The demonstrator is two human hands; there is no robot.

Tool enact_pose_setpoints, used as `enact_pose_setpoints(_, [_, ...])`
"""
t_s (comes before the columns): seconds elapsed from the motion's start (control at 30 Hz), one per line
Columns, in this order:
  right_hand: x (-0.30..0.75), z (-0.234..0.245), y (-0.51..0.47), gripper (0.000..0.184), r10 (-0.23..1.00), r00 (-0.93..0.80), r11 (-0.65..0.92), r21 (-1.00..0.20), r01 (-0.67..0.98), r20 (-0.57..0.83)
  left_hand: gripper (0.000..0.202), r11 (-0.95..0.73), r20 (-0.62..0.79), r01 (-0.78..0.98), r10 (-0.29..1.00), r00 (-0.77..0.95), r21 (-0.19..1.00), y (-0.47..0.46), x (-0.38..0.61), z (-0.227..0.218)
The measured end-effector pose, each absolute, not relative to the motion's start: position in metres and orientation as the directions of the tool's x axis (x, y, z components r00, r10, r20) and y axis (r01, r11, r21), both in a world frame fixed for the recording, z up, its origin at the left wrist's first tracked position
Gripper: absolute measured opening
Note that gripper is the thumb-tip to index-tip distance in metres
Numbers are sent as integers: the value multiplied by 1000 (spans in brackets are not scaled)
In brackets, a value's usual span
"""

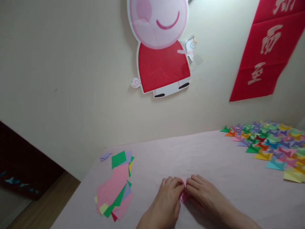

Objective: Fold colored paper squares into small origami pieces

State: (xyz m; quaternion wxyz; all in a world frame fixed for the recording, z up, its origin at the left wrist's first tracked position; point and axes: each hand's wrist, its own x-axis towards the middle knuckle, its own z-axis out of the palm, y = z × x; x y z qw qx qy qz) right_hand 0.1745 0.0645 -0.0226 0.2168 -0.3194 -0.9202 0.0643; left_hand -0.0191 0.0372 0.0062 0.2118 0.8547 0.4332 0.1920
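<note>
My left hand (pixel 166 197) and my right hand (pixel 202 192) meet at the near middle of a pale pink table (pixel 214 159). Both pinch a small pink folded paper (pixel 184 194) between their fingertips, pressing it down onto the table. Most of the paper is hidden under my fingers; only a pink tip and a lower edge show. Both hands have their fingers curled and pressed together on it.
A loose stack of coloured paper squares (pixel 116 187), pink, green, yellow and lilac, lies to the left of my hands. Many folded coloured paper pieces (pixel 271 143) cover the far right of the table. A cartoon pig cut-out (pixel 162 60) and a red banner (pixel 267 51) hang on the wall.
</note>
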Motion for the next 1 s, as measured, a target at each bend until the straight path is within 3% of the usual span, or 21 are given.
enact_pose_setpoints(0.13, [174,-28,63,18,575,-705,814,-197,547,415,40,-521,126,680,831,542,516,35,-20,6])
enact_pose_setpoints(0.4, [178,-24,61,18,684,-628,729,-325,602,372,21,-479,57,750,857,512,457,37,-11,10])
enact_pose_setpoints(0.73, [192,-15,70,19,789,-540,601,-555,576,294,17,-501,265,783,864,428,369,41,1,-18])
enact_pose_setpoints(1.0, [190,-23,76,17,821,-528,530,-636,561,218,12,-475,287,799,876,388,370,47,10,-24])
